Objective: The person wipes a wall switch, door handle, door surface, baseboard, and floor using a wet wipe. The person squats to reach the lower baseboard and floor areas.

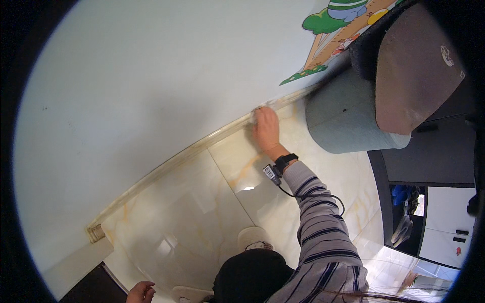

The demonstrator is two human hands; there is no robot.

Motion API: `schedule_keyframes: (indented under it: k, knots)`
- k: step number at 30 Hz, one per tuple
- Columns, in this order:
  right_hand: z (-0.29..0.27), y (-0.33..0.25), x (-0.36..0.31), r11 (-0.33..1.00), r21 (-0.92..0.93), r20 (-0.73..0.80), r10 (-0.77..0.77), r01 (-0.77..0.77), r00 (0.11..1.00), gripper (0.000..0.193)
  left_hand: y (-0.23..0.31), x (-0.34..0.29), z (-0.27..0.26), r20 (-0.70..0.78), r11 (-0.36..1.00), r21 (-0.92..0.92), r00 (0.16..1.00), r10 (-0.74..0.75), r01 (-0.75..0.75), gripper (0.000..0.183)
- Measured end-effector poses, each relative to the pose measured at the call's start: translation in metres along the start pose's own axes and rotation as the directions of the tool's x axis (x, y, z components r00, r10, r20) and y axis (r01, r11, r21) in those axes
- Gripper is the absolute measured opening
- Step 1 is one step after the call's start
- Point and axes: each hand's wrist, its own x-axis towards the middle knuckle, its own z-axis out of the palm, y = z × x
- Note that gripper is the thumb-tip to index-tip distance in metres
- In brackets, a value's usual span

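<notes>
My right hand (266, 127) is closed over a pale, crumpled wipe (253, 117), pressing it against the cream baseboard (222, 132) along the foot of the wall. The fingers hide most of the wipe, so its exact material is hard to make out. On that wrist sits a black strap (286, 161) with a small labelled module and a cable running up the striped sleeve (323, 202). At the lower left edge, my left hand (141, 293) shows only in part, its fingers loosely bent and apart, with nothing visible in them.
A grey-blue round stool or seat (338, 116) with a brown pad (414, 70) stands close right of my right hand. Glossy marble-look tiles (187, 212) cover the floor. Cabinets (447, 212) line the right side. A door frame (76, 265) stands at lower left.
</notes>
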Motion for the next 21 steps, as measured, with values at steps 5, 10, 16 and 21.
schedule_keyframes:
  k: [5, 10, 16, 21]
  knots:
    - [0.005, -0.046, 0.002, 0.985, 0.168, 0.001, -0.052, 0.051, 0.999, 0.047, 0.003, 0.006, -0.003, -0.011, 0.993, 0.045, 0.994, 0.112, -0.112, 0.029]
    - [0.013, -0.081, 0.005, 0.899, 0.435, 0.059, 0.023, -0.047, 0.998, 0.023, 0.022, 0.008, -0.002, -0.060, 0.987, 0.056, 0.986, 0.156, -0.153, 0.027]
    - [0.010, -0.121, -0.001, -0.069, 0.604, 0.794, -0.043, -0.794, 0.607, 0.020, 0.043, -0.002, -0.006, -0.093, 0.993, 0.106, 0.994, 0.051, -0.041, 0.023]
    - [-0.016, -0.120, -0.003, -0.675, 0.426, 0.701, -0.174, -0.603, 0.691, 0.036, 0.039, -0.005, -0.005, -0.070, 0.999, 0.045, 0.998, 0.005, -0.002, 0.023]
